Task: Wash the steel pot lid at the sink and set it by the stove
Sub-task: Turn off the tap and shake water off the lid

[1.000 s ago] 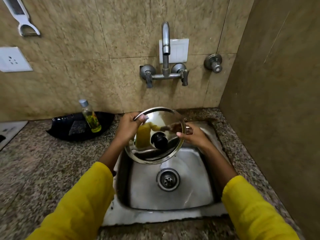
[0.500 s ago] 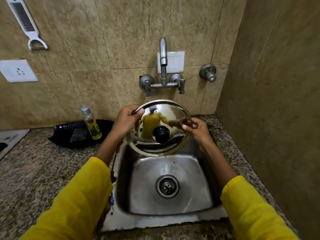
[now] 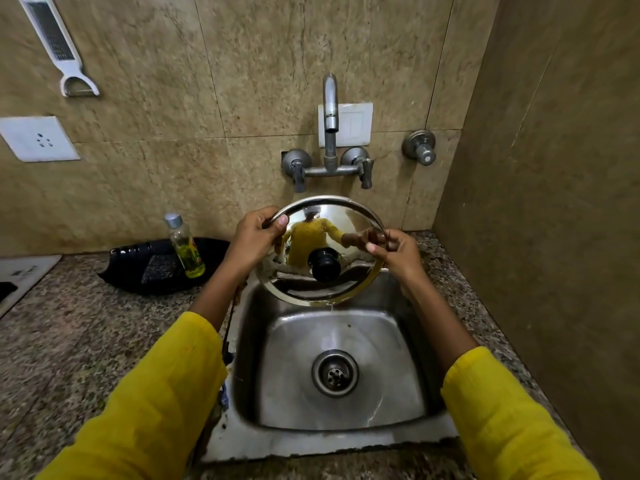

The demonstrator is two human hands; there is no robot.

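The steel pot lid [image 3: 341, 221] is shiny, with a black knob in its middle, and stands tilted nearly upright with its top face toward me over the back of the steel sink [image 3: 391, 393]. My left hand [image 3: 252, 242] grips its left rim. My right hand [image 3: 398, 252] pinches its right rim. Water drips from the lid's lower edge into the basin. The tap [image 3: 329, 109] hangs above the lid with no water running from it.
A black tray [image 3: 135, 268] with a scrub pad and a small bottle of yellow liquid [image 3: 185, 245] stands left of the sink. A white stove edge [image 3: 20, 275] shows at far left. A grater [image 3: 57, 46] hangs on the wall. A side wall closes the right.
Both hands have raised the lid and tipped it more upright toward the tap. A drip now falls from its lower edge.
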